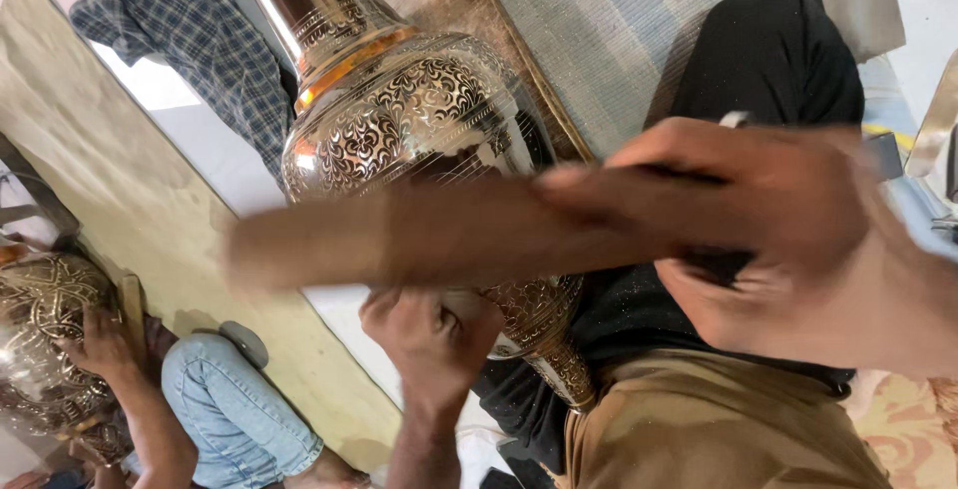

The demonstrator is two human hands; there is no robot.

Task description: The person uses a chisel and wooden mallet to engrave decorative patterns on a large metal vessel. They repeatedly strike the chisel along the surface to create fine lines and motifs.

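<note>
The engraved brass vase [419, 120] lies tilted across the person's lap, neck pointing away. The wooden stick [399, 235], motion-blurred, crosses its belly. The right hand [778, 230] is clenched around the stick's end. The left hand [431, 334] is curled against the vase's underside. At lower left, a co-worker's hand [95, 344] rests on a second brass vessel [45, 334].

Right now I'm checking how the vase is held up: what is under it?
Under the engraved metal vase, the left hand presses against its lower body, above a black cloth. A blurred wooden stick hides the contact.
</note>
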